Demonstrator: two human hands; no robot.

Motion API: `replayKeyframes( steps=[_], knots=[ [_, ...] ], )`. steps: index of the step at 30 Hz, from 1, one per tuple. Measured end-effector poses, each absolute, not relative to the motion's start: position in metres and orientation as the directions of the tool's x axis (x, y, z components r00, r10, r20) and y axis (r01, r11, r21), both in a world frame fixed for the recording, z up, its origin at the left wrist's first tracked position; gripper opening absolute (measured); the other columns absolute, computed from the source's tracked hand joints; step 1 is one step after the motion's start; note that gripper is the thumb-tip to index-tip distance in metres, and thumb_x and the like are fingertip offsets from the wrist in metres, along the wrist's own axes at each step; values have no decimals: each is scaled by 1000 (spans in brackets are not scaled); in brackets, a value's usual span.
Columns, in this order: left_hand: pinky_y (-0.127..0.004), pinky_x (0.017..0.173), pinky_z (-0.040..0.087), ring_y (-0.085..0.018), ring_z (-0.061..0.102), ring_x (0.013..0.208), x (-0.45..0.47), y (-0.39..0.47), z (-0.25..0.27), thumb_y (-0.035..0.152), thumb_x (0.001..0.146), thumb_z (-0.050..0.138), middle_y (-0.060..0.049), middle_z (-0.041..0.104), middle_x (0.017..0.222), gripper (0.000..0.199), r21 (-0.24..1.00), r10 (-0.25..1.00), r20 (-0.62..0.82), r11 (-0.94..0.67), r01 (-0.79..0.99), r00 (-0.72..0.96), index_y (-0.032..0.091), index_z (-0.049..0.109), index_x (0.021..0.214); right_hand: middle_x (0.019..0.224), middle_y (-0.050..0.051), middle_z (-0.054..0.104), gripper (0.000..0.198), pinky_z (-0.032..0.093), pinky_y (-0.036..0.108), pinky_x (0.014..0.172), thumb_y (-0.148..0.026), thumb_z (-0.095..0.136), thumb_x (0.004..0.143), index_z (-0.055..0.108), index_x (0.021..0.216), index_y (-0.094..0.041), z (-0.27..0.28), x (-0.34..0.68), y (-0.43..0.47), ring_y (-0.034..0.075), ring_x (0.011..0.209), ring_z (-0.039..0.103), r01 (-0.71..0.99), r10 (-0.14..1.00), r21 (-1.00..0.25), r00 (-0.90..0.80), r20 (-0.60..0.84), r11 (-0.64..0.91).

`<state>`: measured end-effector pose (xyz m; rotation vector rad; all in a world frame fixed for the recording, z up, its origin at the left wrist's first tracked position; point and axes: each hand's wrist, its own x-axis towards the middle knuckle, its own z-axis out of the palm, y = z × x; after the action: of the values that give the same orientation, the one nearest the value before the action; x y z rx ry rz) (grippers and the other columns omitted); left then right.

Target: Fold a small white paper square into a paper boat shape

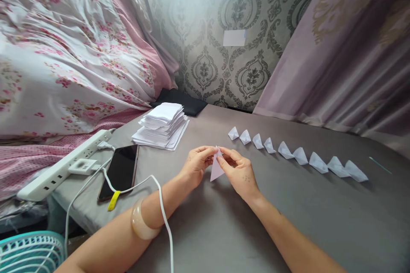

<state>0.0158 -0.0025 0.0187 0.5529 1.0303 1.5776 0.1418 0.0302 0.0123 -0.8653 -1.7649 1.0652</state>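
Between my two hands, above the grey table, is a small piece of folded white paper [217, 171] with a pointed lower corner. My left hand [196, 164] pinches it near the top from the left. From the right, my right hand [237, 171] grips it with the thumb lying across its face. The fingertips of both hands meet at its upper end and hide part of the folds. Beyond my right hand, several folded white paper boats [285, 150] stand in a slanting row. A stack of white paper sheets [165, 126] sits behind my left hand.
A phone [120, 170] lies left of my left arm, beside a white power strip [65, 166]. A white cable [163, 209] loops over my left forearm. A black flat item [185, 100] is behind the stack. A thin stick [380, 165] lies far right; a fan [32, 251] stands lower left.
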Motion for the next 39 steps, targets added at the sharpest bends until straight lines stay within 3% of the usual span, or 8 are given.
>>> replayKeyframes(
  steps=[8,15,19,21,24,28,31,39],
  knots=[
    [-23,63,44,-11,55,63,14,-3,16,23,62,74,-5,63,66,13,855,959,-134,-15,-518,-249,12,69,67,83,5,59,34,47,29,77,-17,44,86,62,115,-18,17,147,26,16,78,56,359,688,-593,-469,553,721],
    [-22,60,42,-11,56,62,15,-1,13,28,61,77,-4,63,66,21,819,957,-193,35,-573,-217,11,68,70,88,10,59,48,46,35,76,-7,37,83,51,128,-11,18,150,21,23,85,53,574,577,-199,-610,543,794],
    [-25,65,45,-13,58,65,15,1,11,30,60,79,-4,65,68,24,782,963,-225,86,-618,-150,12,68,72,84,12,60,38,45,37,72,-8,36,86,60,116,-9,17,150,20,24,79,52,626,563,-63,-648,513,778],
    [-26,66,45,-13,58,65,14,2,11,29,57,81,-4,65,68,26,768,960,-248,115,-630,-126,12,68,72,87,12,61,38,45,37,74,-7,36,85,62,112,-11,17,150,23,24,82,54,604,589,-158,-630,507,781],
    [-26,64,45,-13,58,63,14,3,12,27,54,82,-5,65,67,28,771,952,-274,133,-623,-136,10,68,71,93,10,63,37,46,34,79,-9,39,83,65,108,-16,16,150,31,21,88,58,440,695,-544,-539,476,714],
    [-25,60,42,-12,56,60,18,0,14,32,58,79,-4,64,66,27,848,963,-204,84,-524,-175,12,66,71,79,7,68,22,49,30,66,-34,56,80,68,85,-17,17,148,39,19,74,63,130,927,-982,-366,79,135],
    [-23,58,38,-9,53,58,22,-4,16,35,62,77,-2,62,64,26,910,971,-113,16,-415,-209,13,66,70,69,5,67,32,48,29,60,-48,67,70,66,77,-17,14,146,40,17,63,61,-22,902,-986,-408,-142,-165],
    [-25,56,39,-12,53,56,28,-6,12,39,58,77,-4,63,64,32,922,956,-157,51,-385,-249,12,65,69,64,5,68,33,47,28,59,-46,79,58,67,66,-16,5,147,45,15,56,59,-87,820,-914,-480,-311,-397]
  ],
)
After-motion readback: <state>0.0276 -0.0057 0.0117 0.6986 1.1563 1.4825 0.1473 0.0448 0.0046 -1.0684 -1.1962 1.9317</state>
